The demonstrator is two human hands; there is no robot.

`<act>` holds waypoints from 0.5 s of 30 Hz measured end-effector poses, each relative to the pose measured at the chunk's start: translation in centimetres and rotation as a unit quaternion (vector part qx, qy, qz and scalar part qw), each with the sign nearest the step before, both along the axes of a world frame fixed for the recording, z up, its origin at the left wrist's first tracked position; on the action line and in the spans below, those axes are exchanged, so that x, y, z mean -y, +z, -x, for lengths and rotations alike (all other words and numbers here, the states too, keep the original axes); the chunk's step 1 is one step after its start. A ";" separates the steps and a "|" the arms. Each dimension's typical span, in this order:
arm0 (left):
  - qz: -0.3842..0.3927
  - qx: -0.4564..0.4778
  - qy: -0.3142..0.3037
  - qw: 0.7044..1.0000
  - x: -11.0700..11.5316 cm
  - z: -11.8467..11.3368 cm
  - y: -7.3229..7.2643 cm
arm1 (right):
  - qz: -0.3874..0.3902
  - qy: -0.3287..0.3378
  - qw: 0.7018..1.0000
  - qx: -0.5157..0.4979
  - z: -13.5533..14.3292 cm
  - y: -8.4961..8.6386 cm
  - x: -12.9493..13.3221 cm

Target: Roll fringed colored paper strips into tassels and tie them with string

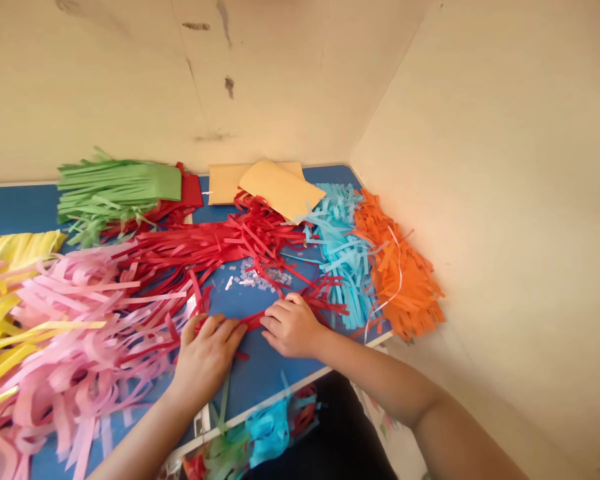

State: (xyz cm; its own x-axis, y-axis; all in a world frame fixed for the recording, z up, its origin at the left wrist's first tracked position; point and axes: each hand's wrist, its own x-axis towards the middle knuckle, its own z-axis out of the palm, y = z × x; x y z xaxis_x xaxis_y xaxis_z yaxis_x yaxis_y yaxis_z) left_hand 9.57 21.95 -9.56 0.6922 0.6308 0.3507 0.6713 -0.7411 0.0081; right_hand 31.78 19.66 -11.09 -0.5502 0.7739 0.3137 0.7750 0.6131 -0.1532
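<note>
Near the front of the blue table, my left hand and my right hand are side by side with a small gap between them. A rolled strip of red paper spans that gap, and the curled fingers of both hands hold it. Loose red fringe spreads out beside each hand. Just behind the hands lies a scatter of small clear plastic pieces. Further back, red fringed paper stretches across the table.
Pink fringe and yellow fringe cover the left. Green fringed paper and yellow-orange sheets lie by the wall. Light blue fringe and orange fringe are at right. Multicoloured fringe hangs below the front edge.
</note>
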 end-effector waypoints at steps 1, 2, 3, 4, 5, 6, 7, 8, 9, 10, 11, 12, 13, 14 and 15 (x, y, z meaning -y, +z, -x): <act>-0.002 -0.001 -0.014 1.000 0.1 -0.3 0.2 | 0.005 0.014 1.000 0.005 0.0 0.0 -0.1; -0.008 0.000 -0.020 1.000 0.1 -0.6 0.3 | 0.006 0.020 1.000 0.010 0.0 0.0 -0.4; -0.014 0.001 -0.020 1.000 0.1 -0.9 0.4 | 0.005 0.026 1.000 0.014 0.0 0.0 -0.7; -0.017 0.003 -0.012 1.000 0.1 -1.3 0.4 | 0.007 0.028 0.999 0.013 0.0 0.0 -1.1; -0.017 0.006 0.000 1.000 0.1 -1.6 0.4 | 0.013 0.026 1.000 0.006 -0.1 0.0 -1.5; -0.015 0.009 0.011 1.000 0.0 -1.8 0.4 | 0.025 0.018 1.000 -0.006 -0.1 0.0 -1.8; -0.014 0.012 0.019 1.000 0.0 -1.9 0.3 | 0.042 0.004 0.999 -0.020 0.0 0.1 -2.1; -0.013 0.015 0.025 0.999 0.0 -2.0 0.1 | 0.060 -0.012 0.998 -0.032 0.0 0.1 -2.2; -0.012 0.017 0.030 0.999 -0.1 -2.0 0.0 | 0.076 -0.026 0.996 -0.038 0.0 0.3 -2.3; -0.011 0.016 0.032 0.999 -0.1 -1.8 -0.1 | 0.088 -0.034 0.995 -0.036 0.1 0.5 -2.2; -0.009 0.015 0.032 0.999 -0.2 -1.6 -0.1 | 0.093 -0.032 0.995 -0.027 0.1 0.7 -2.1; -0.005 0.011 0.030 0.999 -0.3 -1.4 -0.1 | 0.094 -0.025 0.995 -0.013 0.1 1.0 -1.9; 0.002 0.006 0.024 1.000 -0.4 -1.1 -0.1 | 0.092 -0.014 0.996 0.006 0.1 1.3 -1.8; 0.010 -0.002 0.015 1.000 -0.6 -0.9 -0.1 | 0.089 0.000 0.996 0.028 0.1 1.6 -1.7; 0.019 -0.012 0.006 1.000 -0.7 -0.6 0.0 | 0.087 0.015 0.995 0.054 0.0 2.0 -1.7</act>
State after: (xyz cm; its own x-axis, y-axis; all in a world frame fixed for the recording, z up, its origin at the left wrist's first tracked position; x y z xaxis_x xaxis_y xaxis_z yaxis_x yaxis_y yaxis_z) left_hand 10.17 22.69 -9.54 0.6927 0.6511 0.3103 0.6800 -0.7330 0.0201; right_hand 31.74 21.32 -9.11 -0.5975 0.7938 0.1135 0.7742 0.6080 -0.1759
